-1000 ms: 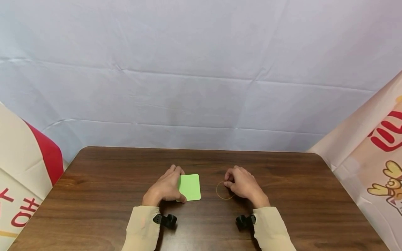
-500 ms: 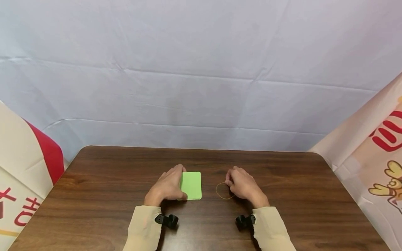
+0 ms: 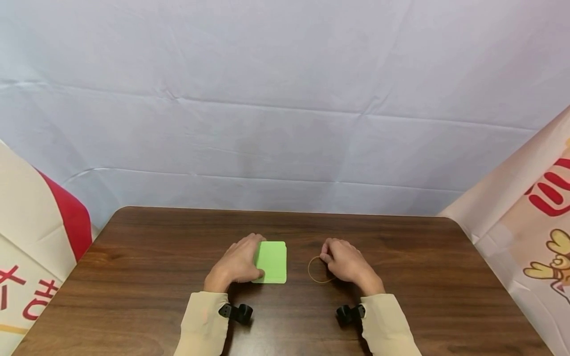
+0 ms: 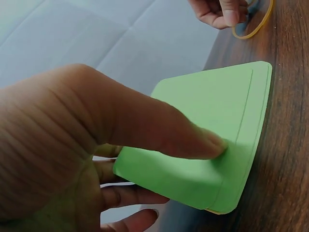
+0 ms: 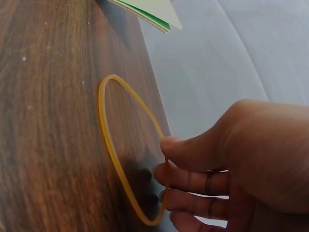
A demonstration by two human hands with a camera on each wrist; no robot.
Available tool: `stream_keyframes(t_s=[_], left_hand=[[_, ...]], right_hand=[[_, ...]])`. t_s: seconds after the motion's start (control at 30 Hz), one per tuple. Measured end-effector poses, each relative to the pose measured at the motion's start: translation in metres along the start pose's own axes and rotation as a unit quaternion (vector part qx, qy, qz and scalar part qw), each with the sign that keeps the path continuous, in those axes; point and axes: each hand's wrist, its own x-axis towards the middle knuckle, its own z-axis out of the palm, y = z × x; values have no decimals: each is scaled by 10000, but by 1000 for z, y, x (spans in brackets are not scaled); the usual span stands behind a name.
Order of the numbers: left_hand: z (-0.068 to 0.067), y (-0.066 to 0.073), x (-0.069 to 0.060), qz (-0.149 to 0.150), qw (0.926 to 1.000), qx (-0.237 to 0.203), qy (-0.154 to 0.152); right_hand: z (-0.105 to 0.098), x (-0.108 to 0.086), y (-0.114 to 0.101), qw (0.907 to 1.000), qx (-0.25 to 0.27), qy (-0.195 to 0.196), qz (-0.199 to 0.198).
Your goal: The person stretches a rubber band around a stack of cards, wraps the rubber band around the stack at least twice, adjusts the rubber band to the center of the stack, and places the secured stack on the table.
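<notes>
My left hand point(image 3: 239, 260) grips a small stack of light green cards point(image 3: 272, 262) with rounded corners. In the left wrist view the thumb point(image 4: 193, 140) lies across the top card, and the other fingers are partly hidden beneath. The cards point(image 4: 207, 96) are slightly offset, so their edges show at one side. To the right, my right hand point(image 3: 346, 259) pinches a thin yellow rubber band point(image 3: 309, 271) between thumb and fingers. In the right wrist view the rubber band point(image 5: 107, 130) hangs as a loose, unstretched loop beside the tabletop. A gap separates the band from the cards.
Both hands are over a dark brown wooden table point(image 3: 156, 277). Behind it hangs a pale creased cloth point(image 3: 267, 123). Printed banners point(image 3: 525, 232) stand at the left and right sides. Each wrist carries a small black camera point(image 3: 242, 314).
My left hand has shifted slightly right with the cards, and the top card has slid a little out of line with those below. My right hand stays nearly in place with the rubber band.
</notes>
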Motion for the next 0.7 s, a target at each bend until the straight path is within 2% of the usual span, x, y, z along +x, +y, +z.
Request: stream_keyframes(t_s=[0.17, 0.27, 0.47, 0.7], left_hand=[[-1, 1, -1, 90, 10000, 13, -32], [-1, 2, 0, 135, 9999, 6, 63], [2, 3, 4, 287, 9975, 138, 629], [9, 8, 9, 538, 9885, 456, 1336]], right_hand=[[0, 0, 0, 10000, 8, 18, 22], [-1, 0, 0, 10000, -38, 5, 41], [-4, -1, -2, 9996, -296, 21, 38], [-6, -3, -4, 9982, -592, -15, -23]])
